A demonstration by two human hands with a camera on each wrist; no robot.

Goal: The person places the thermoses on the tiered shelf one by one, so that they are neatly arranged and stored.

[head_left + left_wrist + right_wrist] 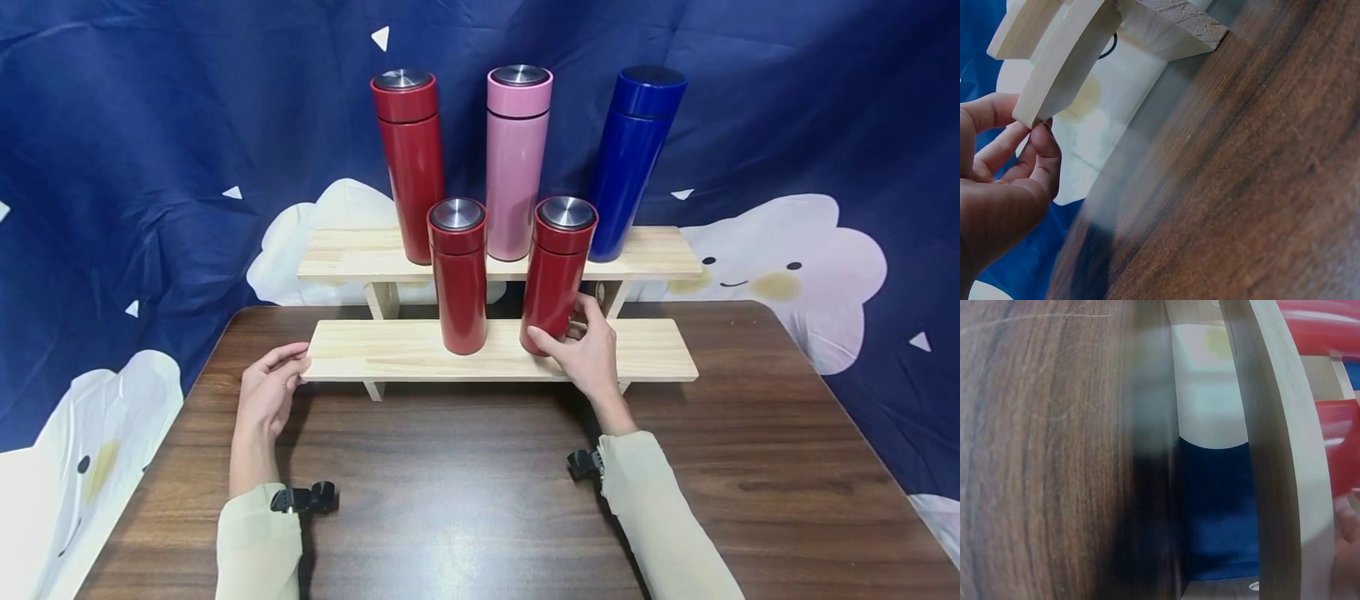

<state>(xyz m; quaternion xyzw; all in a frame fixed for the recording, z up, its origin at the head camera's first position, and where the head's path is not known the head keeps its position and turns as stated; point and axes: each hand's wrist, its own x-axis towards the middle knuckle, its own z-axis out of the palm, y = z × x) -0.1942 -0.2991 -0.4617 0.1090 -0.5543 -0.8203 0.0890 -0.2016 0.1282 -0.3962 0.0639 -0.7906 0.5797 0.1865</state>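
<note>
My right hand [591, 357] grips the lower part of a red thermos [556, 279] with a steel-topped lid, upright at the right of the lower step of a two-tier wooden stand [375, 348]. The thumb lies along its front and the fingers go behind it. A second red thermos [460, 292] stands just left of it on the same step. With the fingertips of my left hand [262, 396] I pinch the left end of the lower board. The left wrist view shows that board corner [1054, 94] between thumb and fingers. In the right wrist view, only part of the gripped thermos [1342, 447] shows.
On the upper step stand a red thermos [411, 171], a pink thermos [516, 167] and a blue thermos [636, 167]. The stand is on a brown wooden table [450, 483], with a dark blue cloud-print curtain [187, 125] behind it.
</note>
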